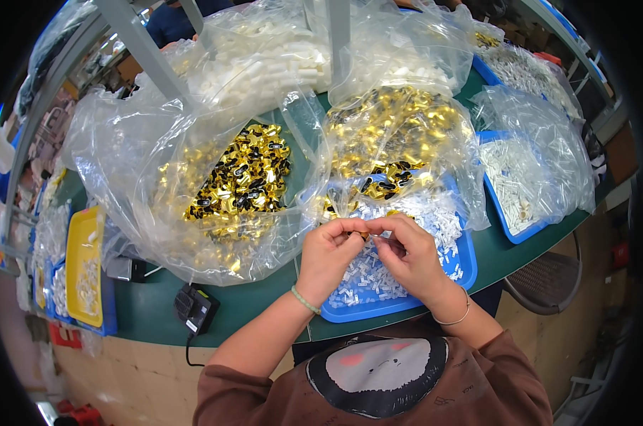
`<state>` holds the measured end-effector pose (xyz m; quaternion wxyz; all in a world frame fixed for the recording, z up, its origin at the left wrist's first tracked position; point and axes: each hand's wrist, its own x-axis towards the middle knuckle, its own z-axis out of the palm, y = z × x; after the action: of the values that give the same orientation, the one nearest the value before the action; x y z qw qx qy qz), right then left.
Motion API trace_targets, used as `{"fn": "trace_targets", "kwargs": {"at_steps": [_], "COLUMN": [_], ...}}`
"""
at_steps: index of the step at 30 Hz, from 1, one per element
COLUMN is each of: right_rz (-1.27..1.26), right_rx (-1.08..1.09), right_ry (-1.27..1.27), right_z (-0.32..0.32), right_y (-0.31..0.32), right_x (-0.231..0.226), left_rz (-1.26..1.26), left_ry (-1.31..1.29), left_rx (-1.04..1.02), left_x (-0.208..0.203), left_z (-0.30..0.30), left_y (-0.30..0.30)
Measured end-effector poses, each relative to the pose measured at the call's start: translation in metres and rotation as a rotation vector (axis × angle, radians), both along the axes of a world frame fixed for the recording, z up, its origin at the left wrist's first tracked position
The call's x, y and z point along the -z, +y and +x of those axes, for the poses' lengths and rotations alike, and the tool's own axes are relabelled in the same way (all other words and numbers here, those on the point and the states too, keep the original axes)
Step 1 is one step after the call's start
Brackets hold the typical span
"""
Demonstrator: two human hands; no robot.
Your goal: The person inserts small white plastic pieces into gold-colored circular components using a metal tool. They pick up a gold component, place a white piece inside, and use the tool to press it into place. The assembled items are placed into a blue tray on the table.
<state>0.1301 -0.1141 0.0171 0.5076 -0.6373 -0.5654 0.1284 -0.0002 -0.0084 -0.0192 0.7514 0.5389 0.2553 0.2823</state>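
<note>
My left hand (328, 257) and my right hand (412, 257) meet fingertip to fingertip over a blue tray (396, 309). Pinched in the left fingers is a small gold-and-black part (362, 235), mostly hidden by the fingertips. The right thumb and forefinger close at its right side; whether they grip a second piece cannot be made out. Many small white plastic pieces (364, 278) lie loose in the tray beneath. Just beyond, a clear bag (414, 121) spills shiny gold-and-black parts (389, 183) over the tray's far end.
Left of the tray, another open clear bag (137, 167) holds gold-and-black parts (247, 174). White tubular pieces (265, 74) fill bags behind, near grey metal posts (339, 50). A blue tray (513, 234) stands right, a yellow tray (75, 263) left. A black corded device (195, 307) sits near the green table's edge.
</note>
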Motion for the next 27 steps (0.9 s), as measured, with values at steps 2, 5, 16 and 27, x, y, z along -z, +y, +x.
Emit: {"fn": "trace_targets", "kwargs": {"at_steps": [2,5,16,27], "right_rz": [-0.023,-0.037,-0.055,0.027], "right_rx": [-0.006,-0.009,0.032,-0.089], "right_ry": [-0.003,0.014,0.007,-0.135], "right_z": [0.001,0.001,0.004,0.004], "right_y": [0.0,0.0,0.001,-0.002], "right_x": [-0.002,-0.003,-0.002,0.005], "left_rz": [-0.005,-0.011,-0.266,-0.073], "left_ry": [-0.018,-0.016,-0.085,-0.04], "left_rx": [-0.003,0.022,0.136,0.115], "left_x": [-0.005,-0.006,-0.01,-0.004], "left_z": [0.0,-0.002,-0.005,-0.003], "left_y": [-0.002,0.0,0.008,0.003]}}
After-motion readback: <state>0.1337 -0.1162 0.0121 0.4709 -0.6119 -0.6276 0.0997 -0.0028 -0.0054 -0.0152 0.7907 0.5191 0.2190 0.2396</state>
